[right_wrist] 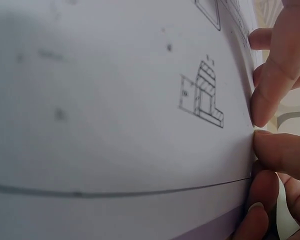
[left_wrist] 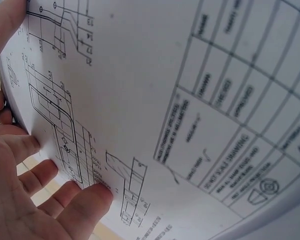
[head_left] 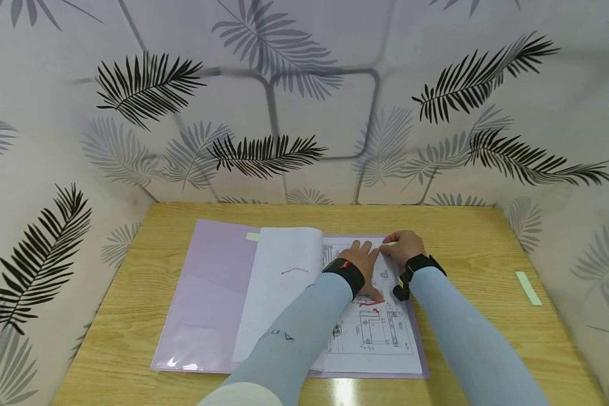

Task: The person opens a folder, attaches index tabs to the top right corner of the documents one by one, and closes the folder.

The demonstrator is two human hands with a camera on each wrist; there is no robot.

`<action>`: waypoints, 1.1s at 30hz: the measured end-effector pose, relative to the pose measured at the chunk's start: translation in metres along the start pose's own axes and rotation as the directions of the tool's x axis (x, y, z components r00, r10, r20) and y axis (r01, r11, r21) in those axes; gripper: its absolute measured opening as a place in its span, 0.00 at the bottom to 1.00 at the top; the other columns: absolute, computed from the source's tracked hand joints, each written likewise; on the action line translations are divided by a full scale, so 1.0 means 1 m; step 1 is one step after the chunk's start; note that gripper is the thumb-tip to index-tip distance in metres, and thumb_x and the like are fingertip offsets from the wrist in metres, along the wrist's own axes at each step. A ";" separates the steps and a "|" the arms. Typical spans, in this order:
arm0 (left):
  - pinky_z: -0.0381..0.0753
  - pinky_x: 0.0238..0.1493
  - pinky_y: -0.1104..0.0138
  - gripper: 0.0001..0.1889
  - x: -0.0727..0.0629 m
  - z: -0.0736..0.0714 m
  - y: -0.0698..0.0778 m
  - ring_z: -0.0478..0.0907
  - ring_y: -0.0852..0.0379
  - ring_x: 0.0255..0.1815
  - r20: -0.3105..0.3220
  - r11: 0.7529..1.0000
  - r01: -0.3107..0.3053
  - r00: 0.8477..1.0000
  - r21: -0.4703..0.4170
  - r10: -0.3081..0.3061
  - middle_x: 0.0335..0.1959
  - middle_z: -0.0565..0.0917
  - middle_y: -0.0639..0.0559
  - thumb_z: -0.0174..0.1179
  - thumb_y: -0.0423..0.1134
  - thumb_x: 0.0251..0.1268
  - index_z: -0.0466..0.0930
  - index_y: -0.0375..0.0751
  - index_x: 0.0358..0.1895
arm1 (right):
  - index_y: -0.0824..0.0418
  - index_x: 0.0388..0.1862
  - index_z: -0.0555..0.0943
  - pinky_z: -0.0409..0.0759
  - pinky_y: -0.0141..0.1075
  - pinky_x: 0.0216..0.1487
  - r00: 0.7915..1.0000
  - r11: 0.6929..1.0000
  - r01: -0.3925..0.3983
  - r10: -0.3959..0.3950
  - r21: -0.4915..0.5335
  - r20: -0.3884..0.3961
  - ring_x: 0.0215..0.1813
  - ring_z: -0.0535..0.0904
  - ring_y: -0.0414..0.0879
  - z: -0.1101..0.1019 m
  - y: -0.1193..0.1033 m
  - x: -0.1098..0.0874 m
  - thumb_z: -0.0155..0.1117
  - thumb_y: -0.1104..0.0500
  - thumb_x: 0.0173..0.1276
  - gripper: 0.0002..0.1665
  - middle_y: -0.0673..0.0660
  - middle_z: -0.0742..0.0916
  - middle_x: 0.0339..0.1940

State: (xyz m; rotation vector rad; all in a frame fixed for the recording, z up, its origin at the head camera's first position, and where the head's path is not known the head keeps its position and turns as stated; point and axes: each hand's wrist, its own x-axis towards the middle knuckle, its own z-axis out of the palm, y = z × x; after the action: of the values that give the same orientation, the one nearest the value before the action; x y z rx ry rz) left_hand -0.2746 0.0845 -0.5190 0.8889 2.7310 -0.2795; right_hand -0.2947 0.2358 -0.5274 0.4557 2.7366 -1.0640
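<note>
A lilac folder (head_left: 210, 293) lies opened flat on the table, with white sheets inside. My left hand (head_left: 359, 265) rests spread on the printed technical drawing (head_left: 385, 355) on the right side. In the left wrist view, the left hand's fingers (left_wrist: 85, 210) reach across the drawing. At the drawing's top edge, my right hand (head_left: 405, 247) pinches a small pale sticky tab, mostly hidden by the fingers. The right wrist view shows the thumb (right_wrist: 285, 150) and fingers meeting at the paper's edge. Red pen marks (head_left: 370, 304) show on the drawing beside the left thumb.
A turned white page (head_left: 279, 293) with a red line covers part of the folder's left side. A pale green tab (head_left: 252, 236) sticks out near its top. On the wooden table (head_left: 467, 248), a pale green strip (head_left: 529, 288) lies near the right edge. Leaf-patterned fabric (head_left: 304, 186) surrounds the table.
</note>
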 end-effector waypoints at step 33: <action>0.70 0.62 0.62 0.62 -0.011 -0.013 0.001 0.60 0.51 0.66 0.043 1.000 -0.011 0.999 0.002 0.011 0.73 0.58 0.54 0.57 0.83 0.32 0.50 0.60 0.77 | 0.64 0.46 0.82 0.71 0.35 0.28 1.000 0.999 0.021 -0.021 0.032 -0.008 0.39 0.75 0.55 -0.004 0.011 0.001 0.65 0.57 0.64 0.14 0.66 0.80 0.51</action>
State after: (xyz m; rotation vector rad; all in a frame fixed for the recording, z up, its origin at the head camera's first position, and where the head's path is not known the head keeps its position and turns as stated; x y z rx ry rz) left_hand -0.2682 0.0825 -0.5032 0.8877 2.6862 -0.2957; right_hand -0.2920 0.2463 -0.5318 0.4376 2.7402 -1.1154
